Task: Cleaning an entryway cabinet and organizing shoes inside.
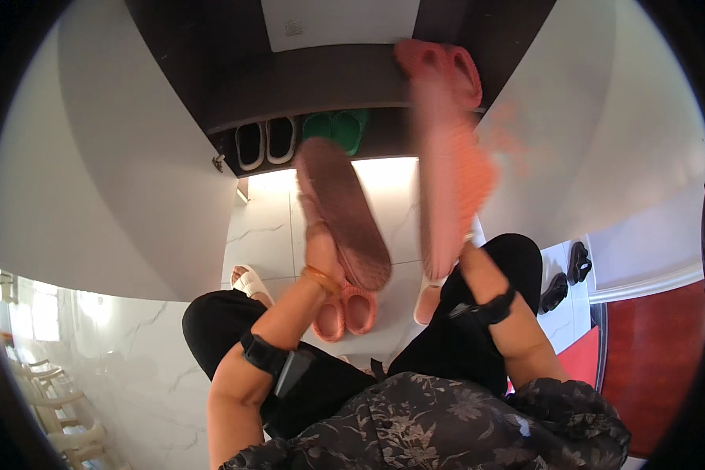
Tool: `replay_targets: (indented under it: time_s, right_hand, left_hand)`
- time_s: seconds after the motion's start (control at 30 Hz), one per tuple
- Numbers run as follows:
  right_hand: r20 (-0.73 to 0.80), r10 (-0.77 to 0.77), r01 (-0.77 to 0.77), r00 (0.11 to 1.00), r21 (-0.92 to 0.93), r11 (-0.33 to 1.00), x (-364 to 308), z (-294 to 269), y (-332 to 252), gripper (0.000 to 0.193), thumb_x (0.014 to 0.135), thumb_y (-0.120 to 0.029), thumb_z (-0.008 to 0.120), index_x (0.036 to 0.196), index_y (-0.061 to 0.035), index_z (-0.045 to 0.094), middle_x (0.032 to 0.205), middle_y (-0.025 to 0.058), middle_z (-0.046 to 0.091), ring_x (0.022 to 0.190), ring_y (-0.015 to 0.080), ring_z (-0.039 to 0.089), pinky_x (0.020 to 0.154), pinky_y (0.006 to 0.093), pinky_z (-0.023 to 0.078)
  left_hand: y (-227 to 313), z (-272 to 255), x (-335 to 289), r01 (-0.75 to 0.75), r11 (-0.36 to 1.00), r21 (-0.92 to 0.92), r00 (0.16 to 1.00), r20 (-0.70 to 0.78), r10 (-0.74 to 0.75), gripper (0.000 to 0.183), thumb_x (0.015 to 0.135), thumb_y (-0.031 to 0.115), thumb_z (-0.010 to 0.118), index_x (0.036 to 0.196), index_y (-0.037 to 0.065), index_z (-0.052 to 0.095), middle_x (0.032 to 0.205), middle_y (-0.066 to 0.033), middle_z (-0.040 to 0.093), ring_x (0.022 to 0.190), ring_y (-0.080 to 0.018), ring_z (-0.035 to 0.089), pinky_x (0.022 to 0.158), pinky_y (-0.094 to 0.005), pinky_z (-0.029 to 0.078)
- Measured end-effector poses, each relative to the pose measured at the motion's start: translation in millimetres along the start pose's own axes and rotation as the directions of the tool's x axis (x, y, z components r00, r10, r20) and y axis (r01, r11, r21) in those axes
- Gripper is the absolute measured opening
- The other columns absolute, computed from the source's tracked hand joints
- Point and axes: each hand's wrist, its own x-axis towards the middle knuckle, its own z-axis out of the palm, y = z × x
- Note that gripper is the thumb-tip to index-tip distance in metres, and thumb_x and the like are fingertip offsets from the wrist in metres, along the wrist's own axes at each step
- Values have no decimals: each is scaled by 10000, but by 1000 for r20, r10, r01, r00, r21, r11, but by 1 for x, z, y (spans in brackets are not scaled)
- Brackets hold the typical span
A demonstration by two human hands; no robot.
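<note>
My left hand (319, 241) is closed on a slipper with a brown sole (345, 215), held up with the sole facing me; its upper is hidden behind. In my right hand (468, 252), mostly hidden, is an orange-pink slipper (440, 184), smeared by motion. It is raised toward the shelf, its pale pink sole to the left and its ribbed orange upper to the right. A pair of pink slippers (345, 315) lies on the floor between my feet, below my left hand.
An open cabinet has a dark upper shelf (305, 82) bearing red-pink slippers (464, 76). Below are black slippers with white rims (266, 142) and green slippers (351, 129). Open doors (125, 172) flank both sides. Black sandals (565, 278) lie on the floor at right.
</note>
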Motion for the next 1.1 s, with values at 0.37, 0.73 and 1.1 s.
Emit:
replay_targets:
  time_s: [0.37, 0.73, 1.1]
  right_hand:
    - [-50, -160, 144, 986, -237, 961, 18, -19, -3, 138, 837, -80, 496, 892, -6, 599, 845, 73, 629, 768, 127, 560, 684, 259, 443]
    - [61, 533, -511, 844, 393, 764, 20, 20, -8, 226, 825, -71, 507, 1024, 5, 586, 920, 82, 618, 817, 155, 582, 695, 290, 461]
    - [137, 765, -520, 629, 806, 283, 21, -18, 13, 325, 886, -244, 513, 1048, 37, 498, 903, 101, 606, 723, 207, 622, 597, 308, 531]
  left_hand:
    - [-1, 0, 5, -198, 977, 80, 941, -262, 212, 637, 897, 551, 278, 1267, 43, 385, 1184, -113, 500, 1047, -238, 497, 917, -335, 406]
    - [-8, -1, -10, 265, 930, -256, 937, 297, -185, 593, 905, 528, 277, 1286, 85, 386, 1279, -106, 438, 1146, -243, 447, 978, -352, 370]
    - [27, 11, -14, -306, 923, 235, 952, 77, 296, 796, 774, -79, 541, 1370, 139, 62, 1302, -121, 368, 1090, -226, 489, 877, -306, 465]
